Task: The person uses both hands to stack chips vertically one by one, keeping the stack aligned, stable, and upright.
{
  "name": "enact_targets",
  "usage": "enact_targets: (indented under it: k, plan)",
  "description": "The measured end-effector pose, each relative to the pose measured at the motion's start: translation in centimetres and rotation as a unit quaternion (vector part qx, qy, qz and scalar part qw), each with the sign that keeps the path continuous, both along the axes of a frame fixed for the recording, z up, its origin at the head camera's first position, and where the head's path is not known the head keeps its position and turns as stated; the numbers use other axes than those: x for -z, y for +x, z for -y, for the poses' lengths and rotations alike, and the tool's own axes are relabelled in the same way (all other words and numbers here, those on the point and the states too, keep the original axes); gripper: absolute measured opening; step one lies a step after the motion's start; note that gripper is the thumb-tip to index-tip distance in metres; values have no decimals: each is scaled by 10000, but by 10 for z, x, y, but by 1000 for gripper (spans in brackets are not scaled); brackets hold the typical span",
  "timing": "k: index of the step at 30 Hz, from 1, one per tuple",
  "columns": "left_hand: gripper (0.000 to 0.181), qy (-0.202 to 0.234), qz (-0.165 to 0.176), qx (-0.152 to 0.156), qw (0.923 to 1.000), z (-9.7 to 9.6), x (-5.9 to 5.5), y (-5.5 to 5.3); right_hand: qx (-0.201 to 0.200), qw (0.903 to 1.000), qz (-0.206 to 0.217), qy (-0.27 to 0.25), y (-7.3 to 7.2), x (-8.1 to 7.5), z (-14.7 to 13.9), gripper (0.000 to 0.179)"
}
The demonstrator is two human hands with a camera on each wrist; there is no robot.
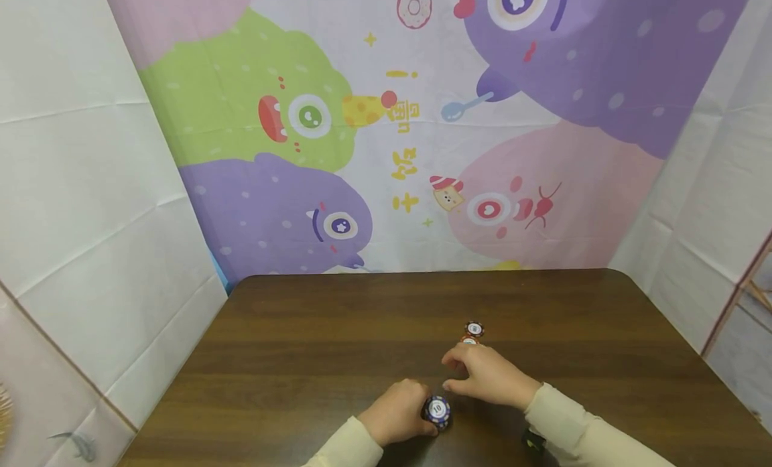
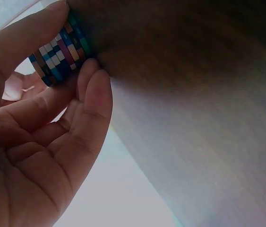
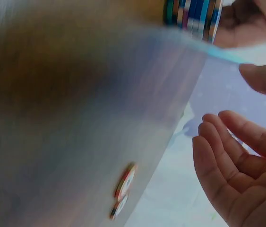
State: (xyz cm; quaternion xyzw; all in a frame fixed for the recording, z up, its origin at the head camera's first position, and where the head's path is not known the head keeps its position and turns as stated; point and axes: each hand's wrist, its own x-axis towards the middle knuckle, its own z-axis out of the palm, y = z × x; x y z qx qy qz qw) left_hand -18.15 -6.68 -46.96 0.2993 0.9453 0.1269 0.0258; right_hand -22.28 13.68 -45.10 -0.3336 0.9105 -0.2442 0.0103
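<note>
A short stack of poker chips stands on the table, its top chip blue and white and marked 10. My left hand holds this stack between thumb and fingers. Seen from the left wrist, the chips show blue, white, purple and green edges. To the right of the stack my right hand hovers with thumb and fingers apart and nothing between them. In the right wrist view that hand is bare. Beyond its fingers lie an orange chip and a dark-rimmed chip, close together.
The dark wooden table has rounded far corners. Behind it hangs a cloth printed with cartoon monsters. Pale cloth walls stand on both sides. A small black object shows under the right sleeve.
</note>
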Motion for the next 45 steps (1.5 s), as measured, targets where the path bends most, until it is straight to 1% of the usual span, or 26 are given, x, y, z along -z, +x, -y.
enact_targets:
  k: [5,8,11,15,18,22,25,29,37,45]
  plan:
    - [29,-92,-74,9,9999,0,0,0,479,9986,-210,3,-16,1,-7,34]
    - [29,-95,-98,22,9999,0,-1,1,620,9976,-313,-3,-25,1,-10,33]
    - [29,-94,-135,24,9999,0,-1,1,722,9969,-302,-19,-32,2,-13,31]
    - [29,-109,-189,25,9998,0,-2,1,957,9953,-146,48,-40,3,-17,31]
    - [30,-119,-206,37,9997,0,-1,1,1096,9939,-74,128,-46,8,-22,31]
    - [30,-139,-274,40,9995,0,0,1,1255,9916,-142,287,-53,17,-28,29]
    - [30,-148,-307,32,9994,0,0,1,1323,9903,-147,404,-57,22,-31,27]
    - [30,-125,-286,40,9995,1,0,0,1323,9901,-105,461,-60,25,-32,25]
    - [30,-126,-258,42,9996,1,2,0,1269,9892,-200,708,-64,27,-31,20]
    - [30,-139,-284,64,9995,0,2,0,1221,9891,-247,785,-64,26,-29,18]
